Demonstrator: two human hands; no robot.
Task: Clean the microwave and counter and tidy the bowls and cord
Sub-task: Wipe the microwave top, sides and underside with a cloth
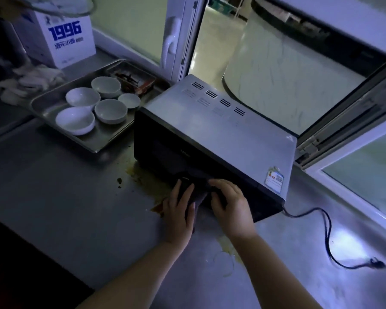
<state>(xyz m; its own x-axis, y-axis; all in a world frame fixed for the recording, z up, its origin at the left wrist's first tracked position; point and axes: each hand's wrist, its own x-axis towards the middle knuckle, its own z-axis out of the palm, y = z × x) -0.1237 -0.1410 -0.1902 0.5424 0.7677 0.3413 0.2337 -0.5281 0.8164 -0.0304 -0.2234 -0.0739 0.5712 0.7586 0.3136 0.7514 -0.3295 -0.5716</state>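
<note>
A stained steel counter (71, 197) bears the microwave (210, 130) — at its front the left hand (178, 210) presses flat and the right hand (232, 204) grips a dark cloth (198, 188) — with bowls (76, 120) on a tray (94, 148) left of it and the cord (328, 230) trailing right.

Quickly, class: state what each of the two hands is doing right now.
Left hand: open, fingers pressing flat on the cloth.
Right hand: closed, gripping the cloth.
</note>
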